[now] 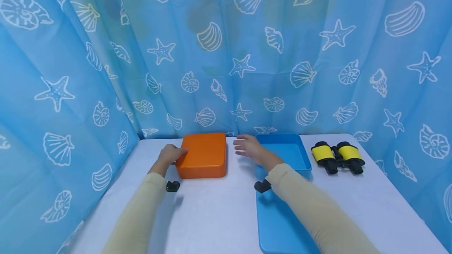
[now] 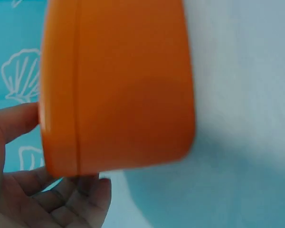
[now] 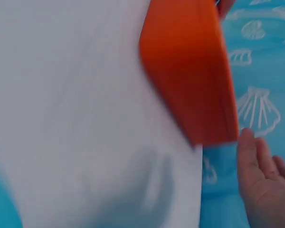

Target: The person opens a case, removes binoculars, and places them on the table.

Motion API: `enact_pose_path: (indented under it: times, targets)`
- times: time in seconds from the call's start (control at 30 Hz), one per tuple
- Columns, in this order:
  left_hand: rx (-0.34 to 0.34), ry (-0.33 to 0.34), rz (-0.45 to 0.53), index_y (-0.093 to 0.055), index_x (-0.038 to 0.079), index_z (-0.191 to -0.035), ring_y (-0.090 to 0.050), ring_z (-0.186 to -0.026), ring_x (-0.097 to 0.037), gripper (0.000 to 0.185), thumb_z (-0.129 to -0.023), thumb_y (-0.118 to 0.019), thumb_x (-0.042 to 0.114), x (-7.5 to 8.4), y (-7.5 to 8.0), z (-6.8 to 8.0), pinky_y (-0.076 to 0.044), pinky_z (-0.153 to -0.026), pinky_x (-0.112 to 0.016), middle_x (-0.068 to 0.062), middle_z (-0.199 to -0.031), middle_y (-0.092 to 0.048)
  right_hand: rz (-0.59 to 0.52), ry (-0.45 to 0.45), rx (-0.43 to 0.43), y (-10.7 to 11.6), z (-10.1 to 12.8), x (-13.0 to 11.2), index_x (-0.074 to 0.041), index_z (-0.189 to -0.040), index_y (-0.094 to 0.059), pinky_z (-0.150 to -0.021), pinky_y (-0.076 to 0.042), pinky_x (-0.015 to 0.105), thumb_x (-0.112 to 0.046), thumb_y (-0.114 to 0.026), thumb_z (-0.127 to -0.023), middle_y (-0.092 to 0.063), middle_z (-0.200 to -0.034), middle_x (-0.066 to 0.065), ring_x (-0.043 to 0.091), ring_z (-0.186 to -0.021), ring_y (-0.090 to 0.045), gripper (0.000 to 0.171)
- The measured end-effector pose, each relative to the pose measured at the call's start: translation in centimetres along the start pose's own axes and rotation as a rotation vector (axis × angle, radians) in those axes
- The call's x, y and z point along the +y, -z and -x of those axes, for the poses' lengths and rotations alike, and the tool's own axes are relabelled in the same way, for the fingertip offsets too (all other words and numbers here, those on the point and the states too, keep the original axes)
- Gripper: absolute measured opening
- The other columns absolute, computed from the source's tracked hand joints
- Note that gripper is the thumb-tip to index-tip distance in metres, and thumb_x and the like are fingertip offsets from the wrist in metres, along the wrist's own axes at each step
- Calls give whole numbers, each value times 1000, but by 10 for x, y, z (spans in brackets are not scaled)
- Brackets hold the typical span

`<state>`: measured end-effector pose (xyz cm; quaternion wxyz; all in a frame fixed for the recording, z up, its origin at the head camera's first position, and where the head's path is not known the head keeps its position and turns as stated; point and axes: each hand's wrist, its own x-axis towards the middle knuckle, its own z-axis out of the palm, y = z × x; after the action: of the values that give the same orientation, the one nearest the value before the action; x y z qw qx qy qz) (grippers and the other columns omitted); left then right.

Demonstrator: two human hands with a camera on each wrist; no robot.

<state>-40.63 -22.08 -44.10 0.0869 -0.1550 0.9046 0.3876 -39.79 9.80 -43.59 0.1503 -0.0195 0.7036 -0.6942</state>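
Note:
An orange closed box (image 1: pixel 204 155) lies on the white table (image 1: pixel 212 207) near the back. My left hand (image 1: pixel 174 154) is at the box's left side, its thumb on the top edge and its fingers loose beside the wall. In the left wrist view the orange box (image 2: pixel 118 85) fills the frame, with the left hand (image 2: pixel 52 190) below it and the thumb (image 2: pixel 14 121) at its rim. My right hand (image 1: pixel 243 147) hovers flat just right of the box, holding nothing. The right wrist view shows that right hand (image 3: pixel 263 185) apart from the orange box (image 3: pixel 192 71).
A blue open container (image 1: pixel 300 148) stands under my right forearm, its blue lid (image 1: pixel 275 226) lying in front of it. Black and yellow binoculars (image 1: pixel 337 156) lie at the back right. A blue seashell curtain (image 1: pixel 226 50) closes the table's back and sides.

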Motion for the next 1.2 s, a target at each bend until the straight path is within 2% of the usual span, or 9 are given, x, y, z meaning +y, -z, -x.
enact_pose_path:
  times: [0.1, 0.23, 0.47, 0.63, 0.73, 0.8, 0.93, 1.03, 1.2]
  targets:
    - [-15, 62, 91, -46, -4, -130, -53, -106, -36, 59, -90, -70, 33, 4, 4, -2, -45, -99, -50, -20, -121, -54, -127, -75, -27, -16, -2, 0, -1, -148, -31, -99, -45, 44, -17, -49, -102, -46, -142, 20, 37, -127, -48, 51]
    - [-25, 108, 110, -45, -2, -130, -54, -108, -37, 57, -88, -73, 25, 11, 9, -3, -44, -100, -50, -18, -123, -54, -220, -111, -30, -30, -5, -1, 0, -150, -25, -100, -44, 44, -15, -47, -102, -47, -140, 20, 36, -124, -51, 55]
    - [-68, 99, 137, -50, -3, -127, -55, -109, -37, 49, -86, -73, 11, 23, 17, 0, -45, -99, -49, -19, -124, -54, -301, -173, 5, -34, -9, 1, 5, -138, -43, -100, -44, 43, -8, -52, -96, -55, -129, 20, 33, -116, -56, 45]
    - [-132, 119, 240, -54, -3, -125, -57, -109, -36, 41, -89, -70, 10, 26, 21, 3, -48, -96, -47, -19, -122, -56, -396, -204, 42, -36, -8, -4, 4, -143, -33, -99, -45, 45, -1, -51, -90, -51, -131, 24, 36, -117, -53, 56]
    - [-157, 115, 274, -52, -3, -127, -57, -111, -36, 41, -91, -67, 11, 29, 21, 5, -49, -94, -46, -20, -123, -56, -373, -188, 50, -39, -6, -10, 3, -146, -28, -100, -45, 46, 0, -52, -88, -44, -137, 24, 38, -122, -48, 63]
    - [-151, 120, 275, -50, -2, -128, -57, -111, -36, 42, -91, -66, 12, 30, 21, 4, -49, -94, -46, -20, -123, -55, -314, -175, 65, -40, -6, -13, 3, -145, -29, -101, -44, 46, -1, -54, -88, -41, -140, 23, 39, -124, -46, 63]
    - [-131, 144, 284, -49, -1, -129, -56, -111, -36, 44, -91, -66, 11, 30, 21, 2, -49, -95, -47, -20, -125, -55, -245, -212, 102, -40, -8, -12, 1, -143, -33, -101, -44, 43, -4, -56, -89, -44, -138, 22, 36, -120, -47, 59]
    - [-125, 173, 311, -47, -1, -131, -56, -112, -36, 47, -91, -67, 11, 27, 21, 0, -48, -95, -46, -21, -125, -54, -266, -246, 102, -39, -9, -9, -2, -143, -33, -99, -46, 43, -5, -56, -89, -47, -133, 22, 34, -115, -50, 58]
    - [-131, 204, 383, -39, -2, -138, -54, -114, -38, 58, -89, -68, 9, 26, 20, 1, -46, -98, -45, -23, -128, -50, -306, -251, 82, -37, -10, -7, -4, -141, -33, -97, -48, 42, -5, -56, -88, -47, -130, 22, 31, -111, -51, 57]
